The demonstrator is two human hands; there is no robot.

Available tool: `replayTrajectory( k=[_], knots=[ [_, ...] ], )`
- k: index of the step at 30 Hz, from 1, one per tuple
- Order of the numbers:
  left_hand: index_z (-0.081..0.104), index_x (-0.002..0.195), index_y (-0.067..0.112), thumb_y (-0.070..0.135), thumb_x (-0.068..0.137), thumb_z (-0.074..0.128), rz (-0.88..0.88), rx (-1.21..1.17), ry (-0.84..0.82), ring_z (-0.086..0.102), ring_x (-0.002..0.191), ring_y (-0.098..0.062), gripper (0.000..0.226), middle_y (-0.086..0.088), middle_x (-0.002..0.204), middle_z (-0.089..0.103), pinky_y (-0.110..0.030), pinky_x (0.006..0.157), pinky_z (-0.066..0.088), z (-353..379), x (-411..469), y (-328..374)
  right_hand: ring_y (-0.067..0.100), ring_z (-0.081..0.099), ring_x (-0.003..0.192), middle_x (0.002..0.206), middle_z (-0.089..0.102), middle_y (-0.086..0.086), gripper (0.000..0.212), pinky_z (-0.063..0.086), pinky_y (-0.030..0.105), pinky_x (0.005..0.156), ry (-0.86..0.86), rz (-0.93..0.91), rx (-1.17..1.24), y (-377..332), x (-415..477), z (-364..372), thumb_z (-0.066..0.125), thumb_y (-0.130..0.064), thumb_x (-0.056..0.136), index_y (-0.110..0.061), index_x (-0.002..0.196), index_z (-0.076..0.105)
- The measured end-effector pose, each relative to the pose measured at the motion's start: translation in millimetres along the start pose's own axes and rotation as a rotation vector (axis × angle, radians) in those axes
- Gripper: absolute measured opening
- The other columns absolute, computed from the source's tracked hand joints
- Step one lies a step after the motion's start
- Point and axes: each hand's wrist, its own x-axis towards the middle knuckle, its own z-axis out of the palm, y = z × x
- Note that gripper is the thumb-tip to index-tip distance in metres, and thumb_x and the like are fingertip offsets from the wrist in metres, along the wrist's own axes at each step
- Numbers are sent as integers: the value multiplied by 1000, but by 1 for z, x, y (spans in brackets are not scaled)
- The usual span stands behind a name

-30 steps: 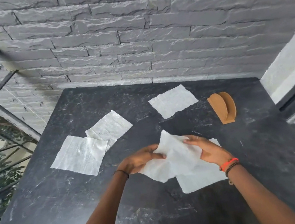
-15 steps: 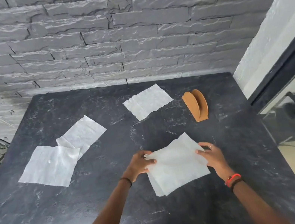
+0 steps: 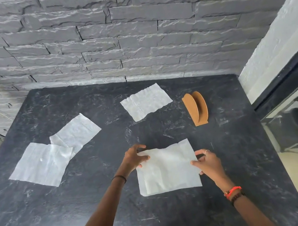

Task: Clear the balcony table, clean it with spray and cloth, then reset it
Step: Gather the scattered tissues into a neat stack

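Two sheets or more, honestly can't tell, in the napkin stack (image 3: pixel 166 169) at lower centre of the black table (image 3: pixel 63 217), left hand (image 3: pixel 134 158) and right hand (image 3: pixel 207 162) pinching its side edges, plus three loose napkins (image 3: pixel 41 164) spread from left to upper middle and one wooden holder (image 3: pixel 196 107) at right.
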Motion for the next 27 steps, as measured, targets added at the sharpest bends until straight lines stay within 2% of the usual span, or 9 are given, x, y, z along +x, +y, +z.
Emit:
replayTrajectory(
  k=[3,6,9,11,14,17,20,23,27],
  knots=[
    [58,123,13,8,80,75,9,54,-51,62,66,-13,46,-3,108,56,-15,42,49,-8,5,2,17,65,57,79,68,8,25,56,25,50,-23,11,-24,3,-4,3,71,-15,79,-19,100,59],
    [59,123,13,9,79,76,0,129,-58,62,79,-17,48,-4,115,56,-15,48,50,-9,7,-2,17,59,47,83,67,15,28,53,30,51,-62,39,-84,7,-7,7,69,-13,79,-13,105,57],
    [55,128,18,18,77,78,-12,277,-56,58,109,-21,56,-5,122,59,-24,84,47,-8,8,-8,21,62,58,84,67,12,32,55,34,59,-101,40,-263,8,-11,10,67,-17,78,-14,106,53],
    [52,130,22,28,76,78,-23,374,-42,57,112,-21,60,-3,118,61,-31,94,43,-9,7,-9,22,66,79,91,67,4,41,52,34,68,-123,51,-448,7,-16,8,68,-29,76,-20,110,47],
    [60,118,26,45,76,75,25,438,115,60,103,-17,48,2,103,63,-33,93,45,-13,7,-4,22,63,96,100,66,-1,53,41,29,70,-106,53,-640,3,-17,-2,67,-43,76,-25,118,41],
    [70,97,24,37,87,63,71,349,320,62,95,-22,18,1,95,60,-33,84,47,-20,15,6,23,63,96,98,66,-2,35,40,28,69,-11,6,-664,-13,-3,-12,63,-45,81,-23,107,52],
    [71,91,15,21,94,52,65,248,385,61,95,-29,19,-7,99,58,-35,79,47,-29,29,15,22,64,87,88,69,-1,12,48,31,70,-5,-74,-513,-38,32,-12,59,-27,85,-16,86,62],
    [68,94,5,20,96,49,15,219,410,59,96,-33,24,-11,103,55,-36,76,46,-33,48,26,27,65,84,86,70,9,18,53,37,74,-37,-204,-444,-71,79,4,50,-8,88,-4,77,63],
    [64,105,1,19,97,46,-50,173,460,55,107,-36,26,-17,118,53,-42,88,46,-36,72,42,28,59,73,76,63,12,24,44,32,61,60,-346,-494,-112,138,27,40,1,88,-7,74,58]
  ],
)
